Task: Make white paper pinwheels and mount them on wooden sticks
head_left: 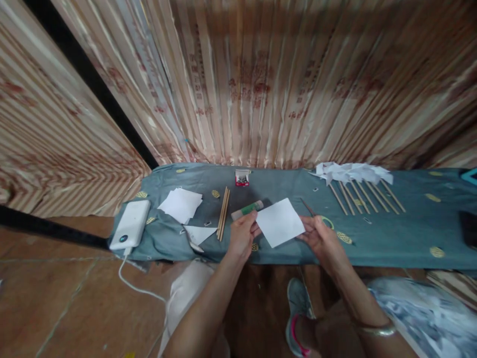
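Note:
A square white sheet of paper (280,222) is held up between my two hands, over the front part of the cloth-covered bench. My left hand (242,233) pinches its left corner, and my right hand (321,239) pinches the right one. Just behind my left hand lies a green and pale tube (247,210), perhaps a glue stick. Scissors (327,222) with a yellow-green handle rest by my right hand, partly hidden by it. Left of my left hand are a few bare wooden sticks (223,214) and a folded white paper piece (201,233).
A stack of white paper (181,205) and a white power bank (130,224) with a cable lie at the left. A small red box (242,178) of metal bits stands at the back. Several sticks with white paper (354,174) on their ends lie at the right. Curtains hang behind.

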Demonstrator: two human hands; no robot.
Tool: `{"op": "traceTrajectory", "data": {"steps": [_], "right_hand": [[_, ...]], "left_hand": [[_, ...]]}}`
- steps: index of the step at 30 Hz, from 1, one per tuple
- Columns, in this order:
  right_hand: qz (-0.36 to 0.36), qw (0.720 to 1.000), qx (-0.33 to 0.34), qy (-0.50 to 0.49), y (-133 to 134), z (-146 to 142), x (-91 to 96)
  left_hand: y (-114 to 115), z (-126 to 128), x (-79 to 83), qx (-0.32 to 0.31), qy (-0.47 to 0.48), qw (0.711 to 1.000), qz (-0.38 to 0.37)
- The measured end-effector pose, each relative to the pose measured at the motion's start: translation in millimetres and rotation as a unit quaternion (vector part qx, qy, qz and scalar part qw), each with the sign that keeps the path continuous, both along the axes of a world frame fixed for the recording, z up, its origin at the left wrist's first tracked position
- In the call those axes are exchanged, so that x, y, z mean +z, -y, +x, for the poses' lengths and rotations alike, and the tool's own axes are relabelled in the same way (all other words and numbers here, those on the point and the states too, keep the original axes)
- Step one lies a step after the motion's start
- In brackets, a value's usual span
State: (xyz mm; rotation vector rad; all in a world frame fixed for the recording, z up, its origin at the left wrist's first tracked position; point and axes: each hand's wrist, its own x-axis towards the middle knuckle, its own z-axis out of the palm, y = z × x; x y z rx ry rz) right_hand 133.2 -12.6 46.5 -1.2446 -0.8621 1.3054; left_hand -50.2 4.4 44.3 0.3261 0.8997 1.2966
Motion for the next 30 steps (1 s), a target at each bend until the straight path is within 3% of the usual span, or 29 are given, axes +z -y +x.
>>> {"op": "traceTrajectory", "data": {"steps": [6,11,14,17,22,25,28,30], "right_hand": [[-0.047,0.997,0.025,0.056,-19,17,-3.3],[-0.017,0.985,0.073,0.156,-27,22,-22.6],[0.089,0.937,0.054,0.334,-19,28,-28.7],[0.163,0.883,0.109,0.426,-4,34,-30.7],[0.169,0.868,0.163,0.438,10,37,-36.1],[0.159,0.878,0.170,0.419,5,40,-40.1],[0.152,0.881,0.164,0.417,-3,41,-44.2],[0.154,0.878,0.162,0.424,-7,40,-47.0]], "left_hand": [[-12,5,-12.9,-0.037,-0.049,0.998,-0.007],[-18,4,-28.0,-0.088,-0.190,0.977,0.037],[-22,3,-35.5,-0.104,-0.241,0.963,0.052],[-23,2,-39.3,-0.120,-0.266,0.955,0.055],[-17,6,-43.4,-0.195,-0.305,0.929,0.073],[-9,6,-40.8,-0.235,-0.388,0.884,0.117],[-1,3,-33.1,-0.179,-0.538,0.786,0.247],[5,1,-29.3,-0.156,-0.588,0.726,0.321]]}}
